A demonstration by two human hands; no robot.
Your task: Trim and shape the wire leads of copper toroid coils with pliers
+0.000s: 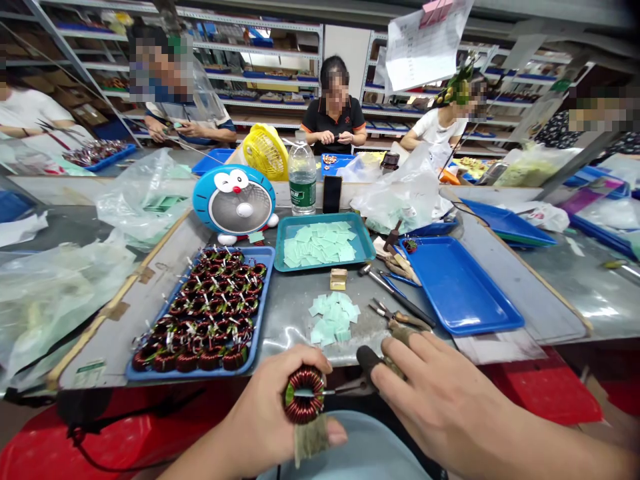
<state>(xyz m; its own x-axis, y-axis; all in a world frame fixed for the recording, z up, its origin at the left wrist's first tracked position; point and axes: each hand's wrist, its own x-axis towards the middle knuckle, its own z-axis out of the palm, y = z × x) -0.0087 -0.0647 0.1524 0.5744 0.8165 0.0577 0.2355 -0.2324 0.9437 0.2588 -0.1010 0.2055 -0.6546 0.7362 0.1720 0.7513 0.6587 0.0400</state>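
Note:
My left hand (pixel 260 417) grips a copper-wound toroidal coil (pixel 306 415) between thumb and fingers, above the table's front edge. Tape (pixel 311 441) covers part of the thumb beside it. In my right hand (pixel 430 377) is a pair of pliers (pixel 354 387), its handles mostly hidden by my fingers. The jaws reach a wire lead on the coil's right side. A dark cover (pixel 369 363) sits on one right fingertip. A light green strip shows inside the coil's hole.
A blue tray (pixel 270 287) of similar coils stands left. Green paper pieces (pixel 334 317) lie mid-table, before a teal tray (pixel 367 243) with more. Hand tools (pixel 400 293) and a blue tray (pixel 460 287) holding one coil are right. A fan (pixel 203 193), bottle (pixel 303 187) and co-workers sit beyond.

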